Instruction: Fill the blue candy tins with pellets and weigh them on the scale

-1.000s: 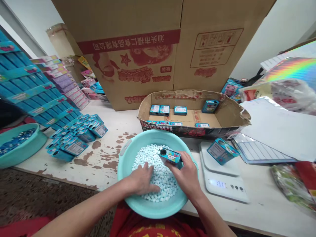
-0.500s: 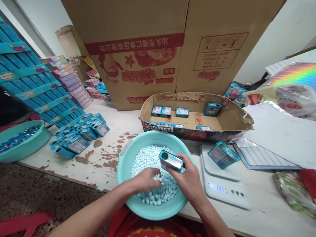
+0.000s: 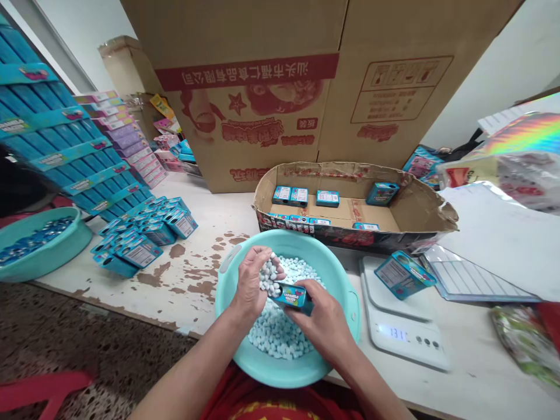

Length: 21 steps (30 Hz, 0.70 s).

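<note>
A teal basin [image 3: 339, 274] at the table's near edge holds a heap of small pale-blue candies [image 3: 280, 335]. My left hand [image 3: 254, 280] is cupped and raised over the basin with a handful of those candies [image 3: 269, 274] in it, pressed against the end of a small teal tin [image 3: 292, 297]. My right hand [image 3: 321, 324] grips that tin, held level above the candies. Another teal tin [image 3: 405, 274] lies on a white digital scale [image 3: 405, 329] to the right, whose display reads 131.
A low cardboard tray [image 3: 415, 204] behind the basin holds several teal tins. A big printed carton [image 3: 306, 87] stands behind it. Loose tins [image 3: 144, 236] and stacked blue boxes [image 3: 56, 146] lie left, with a second teal basin [image 3: 41, 245]. Papers [image 3: 499, 239] and wrapped packets sit right.
My left hand scooped candies out of the heap and lifted them to the tin's end. My right hand tipped the tin level and brought it lower and closer to me.
</note>
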Available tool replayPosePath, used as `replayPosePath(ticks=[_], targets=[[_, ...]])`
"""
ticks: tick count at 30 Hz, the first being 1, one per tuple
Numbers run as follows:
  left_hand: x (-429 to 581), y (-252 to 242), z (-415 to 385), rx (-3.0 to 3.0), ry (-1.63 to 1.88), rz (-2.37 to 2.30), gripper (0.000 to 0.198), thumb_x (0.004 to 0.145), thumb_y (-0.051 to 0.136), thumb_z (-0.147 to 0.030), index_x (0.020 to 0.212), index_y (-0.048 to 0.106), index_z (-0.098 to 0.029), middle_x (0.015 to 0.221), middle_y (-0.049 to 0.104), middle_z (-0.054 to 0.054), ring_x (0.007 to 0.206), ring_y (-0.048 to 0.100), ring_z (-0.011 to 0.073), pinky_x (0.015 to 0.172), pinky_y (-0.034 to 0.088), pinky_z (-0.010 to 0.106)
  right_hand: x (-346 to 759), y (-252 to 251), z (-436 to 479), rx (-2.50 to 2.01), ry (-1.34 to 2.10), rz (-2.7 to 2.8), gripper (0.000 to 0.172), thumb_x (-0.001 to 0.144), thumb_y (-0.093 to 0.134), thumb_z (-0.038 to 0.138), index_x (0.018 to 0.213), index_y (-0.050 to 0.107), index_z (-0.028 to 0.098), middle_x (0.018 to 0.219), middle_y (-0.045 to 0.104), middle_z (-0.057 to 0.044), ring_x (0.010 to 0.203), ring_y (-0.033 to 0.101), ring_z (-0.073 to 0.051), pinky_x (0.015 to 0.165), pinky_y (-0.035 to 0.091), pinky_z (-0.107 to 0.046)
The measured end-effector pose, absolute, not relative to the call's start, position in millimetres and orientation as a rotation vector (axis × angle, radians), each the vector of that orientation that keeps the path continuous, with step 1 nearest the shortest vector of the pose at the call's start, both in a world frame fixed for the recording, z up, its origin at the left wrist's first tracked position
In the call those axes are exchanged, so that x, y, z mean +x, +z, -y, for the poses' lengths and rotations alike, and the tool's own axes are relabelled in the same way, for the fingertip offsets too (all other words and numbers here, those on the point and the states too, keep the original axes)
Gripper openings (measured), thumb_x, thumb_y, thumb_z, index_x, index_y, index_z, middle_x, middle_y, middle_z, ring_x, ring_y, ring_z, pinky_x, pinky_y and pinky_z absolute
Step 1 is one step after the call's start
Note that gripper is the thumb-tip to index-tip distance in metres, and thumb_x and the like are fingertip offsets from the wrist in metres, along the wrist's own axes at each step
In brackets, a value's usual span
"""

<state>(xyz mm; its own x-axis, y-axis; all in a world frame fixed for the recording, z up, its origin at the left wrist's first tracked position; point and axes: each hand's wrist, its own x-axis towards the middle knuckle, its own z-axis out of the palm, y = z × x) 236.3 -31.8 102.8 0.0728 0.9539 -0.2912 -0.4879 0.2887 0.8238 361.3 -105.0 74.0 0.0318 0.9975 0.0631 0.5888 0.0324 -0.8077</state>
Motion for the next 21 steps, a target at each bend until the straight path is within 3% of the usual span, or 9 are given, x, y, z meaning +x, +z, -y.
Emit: replayPosePath(ticks=[6, 15, 21], targets=[[239.6, 103.4, 30.8, 0.626, 1.175, -0.935, 0.025, 0.07, 0.07, -0.033, 0.083, 0.054, -0.02, 0.066, 0.061, -0.003, 0.053, 0.059, 0.0106, 0.05, 0.048, 0.021, 362.5, 72.6, 105.3, -1.621, 0.869, 1.587, 0.026, 0.072, 0.069, 0.023, 0.096, 0.059, 0.022, 0.096, 0.063, -0.003, 0.089, 0.059, -0.022, 0.078, 0.043, -0.033], [241.3, 100.1, 28.9, 0.745, 1.194, -0.954, 0.028, 0.072, 0.069, -0.038, 0.064, 0.051, -0.018, 0.045, 0.046, -0.006, 0.051, 0.054, 0.0101, 0.05, 0.043, 0.019, 361.8, 80.5, 102.5, -1.629, 0.873, 1.551, 0.023, 0.072, 0.068, 0.026, 0.093, 0.061, 0.021, 0.092, 0.065, -0.002, 0.085, 0.06, -0.021, 0.075, 0.044, -0.031], [243.7, 98.7, 28.0, 0.784, 1.106, -1.013, 0.027, 0.071, 0.068, -0.04, 0.073, 0.054, -0.017, 0.064, 0.059, -0.003, 0.049, 0.053, 0.0073, 0.045, 0.04, 0.018, 360.5, 81.0, 102.8, -1.632, 0.903, 1.595, 0.024, 0.071, 0.068, 0.021, 0.094, 0.062, 0.022, 0.093, 0.065, -0.001, 0.085, 0.06, -0.021, 0.075, 0.044, -0.031]])
